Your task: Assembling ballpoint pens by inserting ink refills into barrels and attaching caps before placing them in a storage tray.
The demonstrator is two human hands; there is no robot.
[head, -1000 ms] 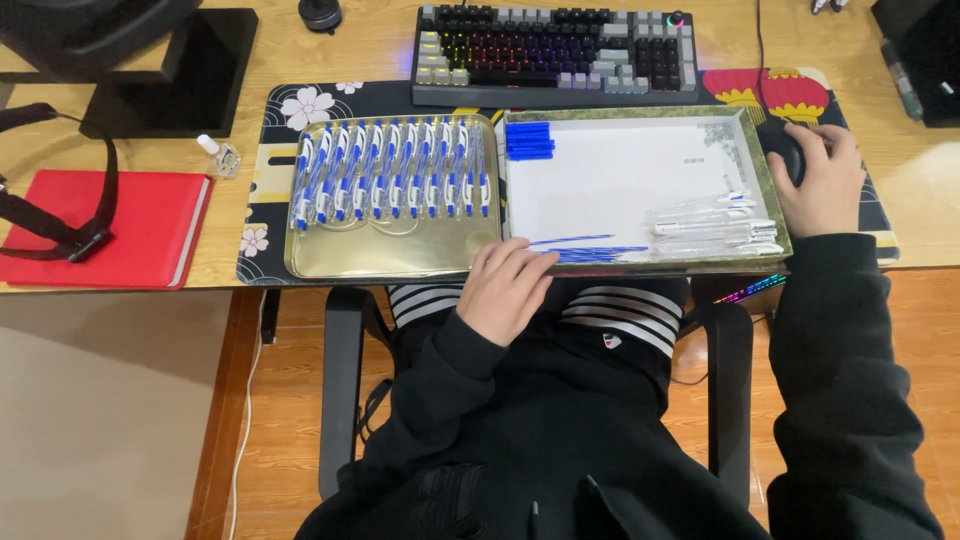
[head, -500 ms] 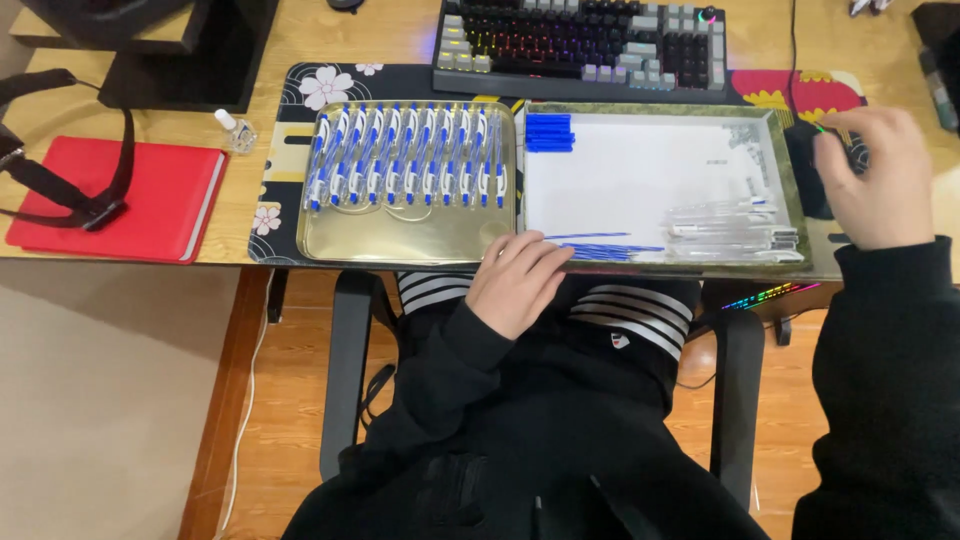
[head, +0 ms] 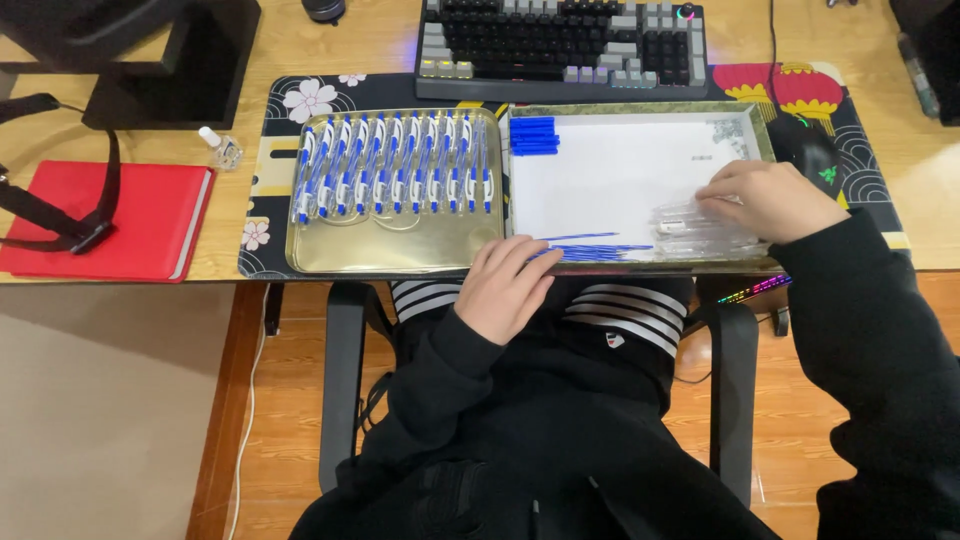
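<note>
Room: wooden floor below, a black chair under the seated person, who wears a dark top.
Desk: light wood desk (head: 930, 170) with a dark patterned desk mat (head: 275, 95) under the trays.
Back edge: mechanical keyboard (head: 565, 45) just behind both trays; a black monitor base (head: 170, 70) at the far left.
Left side: red notebook (head: 110, 220) with a black strap (head: 55, 215) across it; a small clear bottle (head: 218, 146) between notebook and mat.
Gold tray (head: 390, 255): holds a row of assembled blue-and-white pens (head: 395, 175); its front strip is bare.
White tray (head: 620, 170): touches the gold tray's right side; blue caps (head: 533, 135) stacked in its far left corner, blue refills (head: 590, 245) along the front edge, clear pen barrels (head: 700, 225) at front right.
Left hand (head: 505, 285): rests at the front edge where the trays meet, fingers loosely curled, tips touching the refills; whether they grip one I cannot tell.
Right hand (head: 770, 200): lies on the clear pen barrels, fingers together, bent down on the pile.
Open room: middle of the white tray is bare; the front edge overhangs the lap.
</note>
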